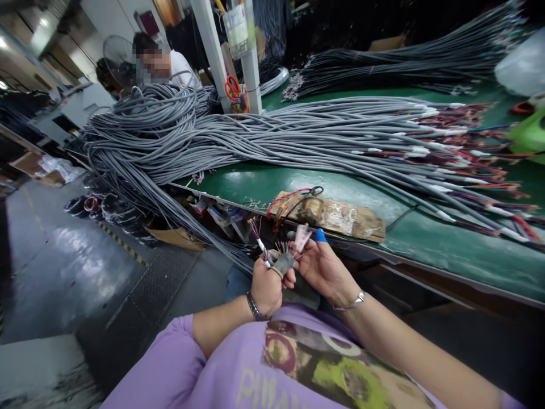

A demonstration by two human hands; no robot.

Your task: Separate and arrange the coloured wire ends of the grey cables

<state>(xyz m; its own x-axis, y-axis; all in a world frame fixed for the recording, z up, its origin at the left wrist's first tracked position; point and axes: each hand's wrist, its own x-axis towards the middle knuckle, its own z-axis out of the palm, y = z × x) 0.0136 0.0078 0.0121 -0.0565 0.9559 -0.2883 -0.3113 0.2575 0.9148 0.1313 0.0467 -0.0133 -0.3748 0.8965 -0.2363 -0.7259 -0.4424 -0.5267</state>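
My left hand [267, 287] is closed around a cable end, its thumb in a dark grey cover. A white-wrapped cable end [260, 245] with thin coloured wires sticks up from that fist. More fine coloured wires [281, 247] fan out above the thumb. Close against it on the right, my right hand [326, 270] has its fingertips bent in at these wires, pinching some of them. One of its fingers wears a blue cover, another a pale wrap. Exactly which strands lie between the fingertips is too small to tell.
A large bundle of grey cables [255, 136] with stripped ends lies across the green table [238, 180]. A taped wooden block [344, 217] with wires sits at the near edge. Black cables [383, 65] lie behind, beside a post with orange scissors [232, 86]. A person [181, 68] sits beyond.
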